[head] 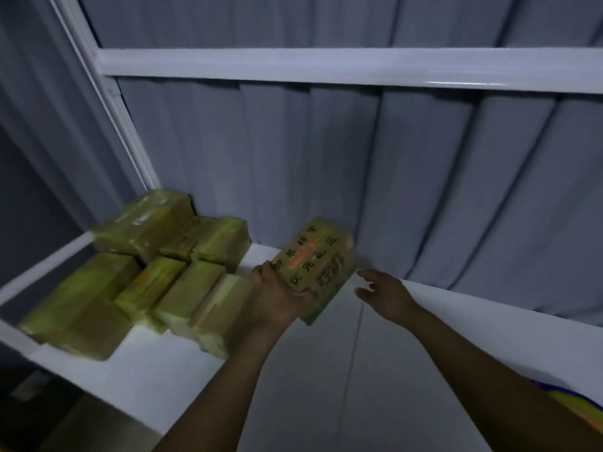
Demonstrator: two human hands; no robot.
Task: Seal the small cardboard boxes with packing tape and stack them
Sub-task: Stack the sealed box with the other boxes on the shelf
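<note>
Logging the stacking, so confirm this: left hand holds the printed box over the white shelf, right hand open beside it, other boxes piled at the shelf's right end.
Wrong end. The head view shows the other boxes piled at the left end of the white shelf; the left hand holds the printed box, the right hand open beside it.

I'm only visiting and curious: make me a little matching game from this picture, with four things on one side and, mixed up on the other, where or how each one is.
Things:
1. left hand
2. right hand
3. pile of boxes
4. curtain

Places or states:
A. hangs behind the shelf
B. grips a printed box
C. open, holding nothing
D. lies at the left end of the shelf

Pairs: 1-B; 2-C; 3-D; 4-A
</note>
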